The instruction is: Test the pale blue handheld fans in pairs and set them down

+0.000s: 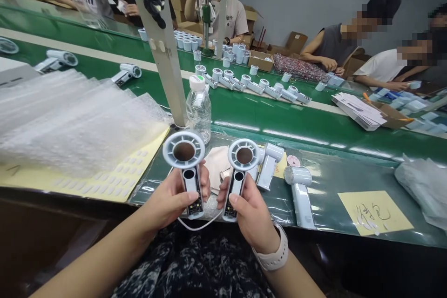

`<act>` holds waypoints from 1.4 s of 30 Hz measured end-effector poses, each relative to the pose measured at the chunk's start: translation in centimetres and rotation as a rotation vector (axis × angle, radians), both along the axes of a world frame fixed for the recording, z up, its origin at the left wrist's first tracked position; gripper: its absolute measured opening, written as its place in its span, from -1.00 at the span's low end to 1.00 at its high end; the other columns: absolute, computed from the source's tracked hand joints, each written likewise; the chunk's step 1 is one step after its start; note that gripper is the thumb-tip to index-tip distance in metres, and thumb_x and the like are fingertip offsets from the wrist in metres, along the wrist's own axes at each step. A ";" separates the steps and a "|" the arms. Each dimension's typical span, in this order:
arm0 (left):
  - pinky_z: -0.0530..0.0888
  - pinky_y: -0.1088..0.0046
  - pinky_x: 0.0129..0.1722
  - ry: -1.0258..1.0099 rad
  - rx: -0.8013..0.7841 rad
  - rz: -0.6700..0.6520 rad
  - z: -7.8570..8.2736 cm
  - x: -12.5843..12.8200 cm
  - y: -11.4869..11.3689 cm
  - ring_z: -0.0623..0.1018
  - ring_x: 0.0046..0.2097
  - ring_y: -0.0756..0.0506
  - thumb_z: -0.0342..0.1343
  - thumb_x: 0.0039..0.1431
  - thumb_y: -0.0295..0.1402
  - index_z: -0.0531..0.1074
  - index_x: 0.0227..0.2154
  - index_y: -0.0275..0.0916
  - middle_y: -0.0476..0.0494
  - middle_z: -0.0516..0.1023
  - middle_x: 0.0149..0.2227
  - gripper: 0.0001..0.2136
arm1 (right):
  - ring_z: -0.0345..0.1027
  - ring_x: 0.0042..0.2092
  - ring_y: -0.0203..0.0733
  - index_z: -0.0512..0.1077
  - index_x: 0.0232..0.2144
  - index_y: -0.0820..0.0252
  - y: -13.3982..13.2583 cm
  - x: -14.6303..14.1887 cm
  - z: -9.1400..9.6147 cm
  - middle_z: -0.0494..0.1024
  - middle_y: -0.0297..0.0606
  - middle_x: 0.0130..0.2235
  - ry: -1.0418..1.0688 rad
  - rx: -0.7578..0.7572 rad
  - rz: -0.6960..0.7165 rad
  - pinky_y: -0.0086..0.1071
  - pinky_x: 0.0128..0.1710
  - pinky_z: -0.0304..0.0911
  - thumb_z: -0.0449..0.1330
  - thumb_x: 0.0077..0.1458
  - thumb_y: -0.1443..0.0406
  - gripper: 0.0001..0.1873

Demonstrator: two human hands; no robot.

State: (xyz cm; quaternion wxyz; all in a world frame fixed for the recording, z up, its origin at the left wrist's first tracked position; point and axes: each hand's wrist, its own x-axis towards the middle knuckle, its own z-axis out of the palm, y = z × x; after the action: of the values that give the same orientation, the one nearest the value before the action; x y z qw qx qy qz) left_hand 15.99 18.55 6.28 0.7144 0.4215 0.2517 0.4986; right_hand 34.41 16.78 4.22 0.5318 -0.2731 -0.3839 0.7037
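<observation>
My left hand (178, 195) is wrapped round the handle of a light-blue handheld fan (184, 149), its thumb on the dark panel with small electronic parts. A second fan of the same kind (243, 154) stands upright in my right hand (251, 205), thumb pressed on its handle. Both round heads face me, each with a spoked ring around a dark centre. A thin white cable (200, 228) hangs in a loop between the two handles; where its ends go I cannot tell. Just right of my right hand, more fans (270, 167) lie on the bench.
Bubble-wrap sheets (70, 125) and a yellow sticker sheet (104, 188) lie left. A clear bottle (199, 111) stands by a metal post (164, 56). Beyond, a green conveyor (265, 121) carries several fans. A yellow note (375, 212) lies right. Co-workers sit across.
</observation>
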 end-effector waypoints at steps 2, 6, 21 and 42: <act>0.46 0.49 -0.35 0.026 -0.032 0.009 0.1 0.3 0.0 0.44 -0.36 -0.01 0.34 0.06 -0.29 0.39 -0.12 -0.16 -0.03 0.42 -0.35 -0.65 | 0.36 -0.29 -0.29 0.37 0.02 0.01 -0.1 -0.1 -0.1 0.46 -0.36 -0.19 0.000 0.000 -0.011 -0.39 -0.29 0.35 0.29 0.15 0.25 -0.62; 0.50 0.45 -0.31 0.021 -0.043 -0.017 0.6 0.6 -0.2 0.45 -0.34 -0.01 0.32 0.08 -0.29 0.38 -0.18 -0.17 -0.03 0.41 -0.33 -0.71 | 0.34 -0.25 -0.28 0.35 0.00 0.04 0.0 -0.1 -0.2 0.46 -0.35 -0.18 -0.028 -0.027 -0.011 -0.39 -0.25 0.32 0.29 0.15 0.25 -0.63; 0.55 0.37 -0.35 -0.026 -0.080 -0.003 1.3 0.4 -0.7 0.45 -0.36 -0.04 0.33 0.04 -0.33 0.40 -0.25 -0.21 -0.05 0.42 -0.37 -0.74 | 0.35 -0.33 -0.26 0.40 -0.12 0.08 0.2 -0.8 1.1 0.45 -0.32 -0.23 -0.013 -0.112 0.042 -0.39 -0.37 0.36 0.33 0.05 0.20 -0.66; 0.50 0.38 -0.29 0.097 -0.102 0.186 0.8 0.6 -0.4 0.51 -0.34 -0.08 0.36 0.02 -0.24 0.40 -0.23 -0.22 -0.06 0.52 -0.40 -0.68 | 0.34 -0.45 -0.31 0.40 -0.25 0.17 0.2 -0.8 0.9 0.48 -0.33 -0.43 -0.011 -0.220 0.004 -0.45 -0.45 0.36 0.28 0.10 0.04 -0.66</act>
State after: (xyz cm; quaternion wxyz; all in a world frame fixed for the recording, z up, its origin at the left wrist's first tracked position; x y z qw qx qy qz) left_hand 16.61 18.13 7.08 0.6727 0.3830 0.3490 0.5282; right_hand 33.64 16.93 5.16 0.4951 -0.3330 -0.3080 0.7410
